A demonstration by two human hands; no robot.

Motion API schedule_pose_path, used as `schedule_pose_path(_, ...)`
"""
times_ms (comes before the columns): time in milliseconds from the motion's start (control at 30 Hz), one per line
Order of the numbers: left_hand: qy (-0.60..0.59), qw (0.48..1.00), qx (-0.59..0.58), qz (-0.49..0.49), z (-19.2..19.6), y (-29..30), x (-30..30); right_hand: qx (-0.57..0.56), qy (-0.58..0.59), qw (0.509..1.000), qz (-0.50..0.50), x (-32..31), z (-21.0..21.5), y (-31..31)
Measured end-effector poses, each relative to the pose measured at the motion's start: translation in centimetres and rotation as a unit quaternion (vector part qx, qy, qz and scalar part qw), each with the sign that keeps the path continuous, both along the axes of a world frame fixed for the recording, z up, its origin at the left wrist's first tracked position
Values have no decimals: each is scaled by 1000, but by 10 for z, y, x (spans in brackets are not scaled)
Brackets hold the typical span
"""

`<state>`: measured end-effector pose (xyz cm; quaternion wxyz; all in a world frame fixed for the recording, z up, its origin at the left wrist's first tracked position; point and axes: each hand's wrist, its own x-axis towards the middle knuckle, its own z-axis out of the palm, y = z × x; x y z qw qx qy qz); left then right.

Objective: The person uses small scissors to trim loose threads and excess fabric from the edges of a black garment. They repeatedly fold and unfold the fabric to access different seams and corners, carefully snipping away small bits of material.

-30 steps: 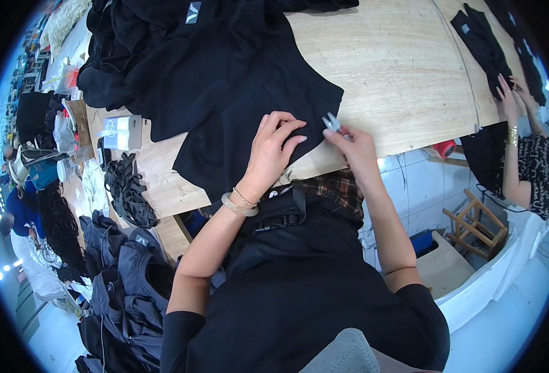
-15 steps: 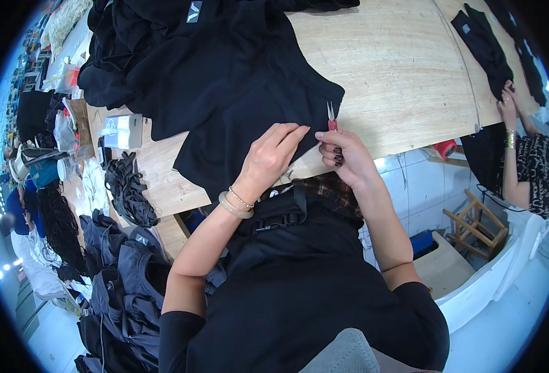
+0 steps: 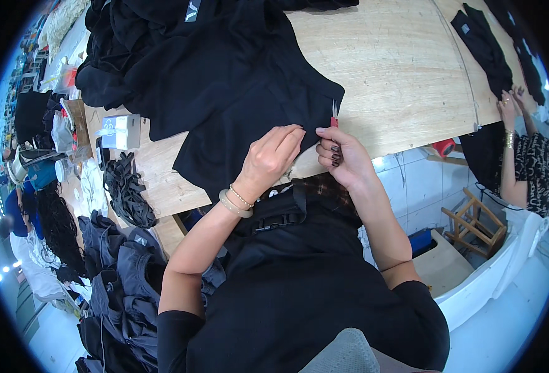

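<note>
The wooden tabletop (image 3: 392, 74) carries the black garment (image 3: 225, 87) at left. The right hand (image 3: 346, 156) pinches the red snips (image 3: 334, 120), points far; whether the left hand (image 3: 273, 152), at the garment's near part, pinches cloth cannot be told. Guide the points clear of fabric.

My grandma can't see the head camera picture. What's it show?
A person's right hand holds small red-handled snips beside their left hand, over a black garment spread on a wooden table. A co-worker's hand touches another black garment at right.

snips (image 3: 334, 121): red, silver | garment (image 3: 243, 81): black | table (image 3: 386, 62): pale, wood-grained | co-worker's top (image 3: 537, 169): black, pale-patterned
</note>
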<state>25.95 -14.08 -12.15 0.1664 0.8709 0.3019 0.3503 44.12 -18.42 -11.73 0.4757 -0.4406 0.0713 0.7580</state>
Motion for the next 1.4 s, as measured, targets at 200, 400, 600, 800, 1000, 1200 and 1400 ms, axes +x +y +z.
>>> schedule_pose_path(200,-8,999,-38,36,-2,-3,3,-5,-5,1000,-9,0,0,1)
schedule_pose_path(400,23,999,-14,30,-2,-6,5,-15,-2,1000,-25,-6,5,3)
schedule_pose_path(600,26,999,-1,34,-5,-8,4,-23,2,999,-45,-12,5,5)
schedule_pose_path(800,-6,999,-22,44,-8,-8,5,-23,-7,998,-52,-14,3,5)
schedule_pose_path(1000,-42,994,-77,60,-2,-8,6,5,-62,998,-1,-10,5,5)
schedule_pose_path(1200,-65,989,-111,70,-3,-7,6,131,-401,906,35,15,26,-6)
schedule_pose_path(1400,-51,988,-127,67,-3,-7,6,355,-748,518,214,39,42,8)
